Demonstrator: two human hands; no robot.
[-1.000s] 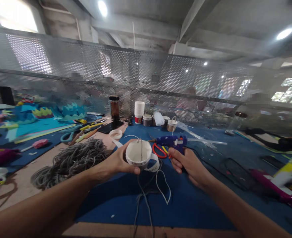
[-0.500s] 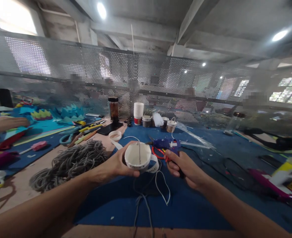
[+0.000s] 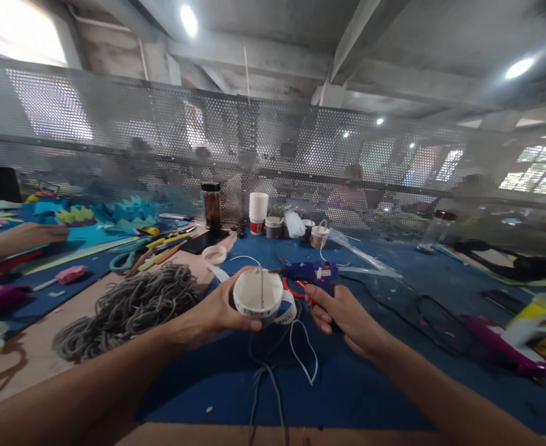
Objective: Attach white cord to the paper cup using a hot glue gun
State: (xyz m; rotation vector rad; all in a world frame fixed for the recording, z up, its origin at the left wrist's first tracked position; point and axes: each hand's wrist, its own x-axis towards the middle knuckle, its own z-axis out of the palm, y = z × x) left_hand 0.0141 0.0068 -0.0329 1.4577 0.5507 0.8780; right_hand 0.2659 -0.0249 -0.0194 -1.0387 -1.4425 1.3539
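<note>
My left hand is wrapped round a white paper cup, tilted so its inside faces me. A grey cord runs down inside the cup, and a white printed ribbon loops at its right side. In my right hand is a blue glue gun, held by its handle. Its nozzle points left, at the cup's upper right rim; whether it touches cannot be made out. Red-handled scissors lie behind, partly hidden. White string and grey cord hang below the cup.
A heap of grey cord lies on the left. Behind stand stacked paper cups, a brown jar and several cord-wrapped cups. Another person's hand is at far left. A black cable and purple glue gun lie right.
The glue gun has shifted slightly left, its nozzle now closer to the cup's rim. At far left the other person's hand has moved right.
</note>
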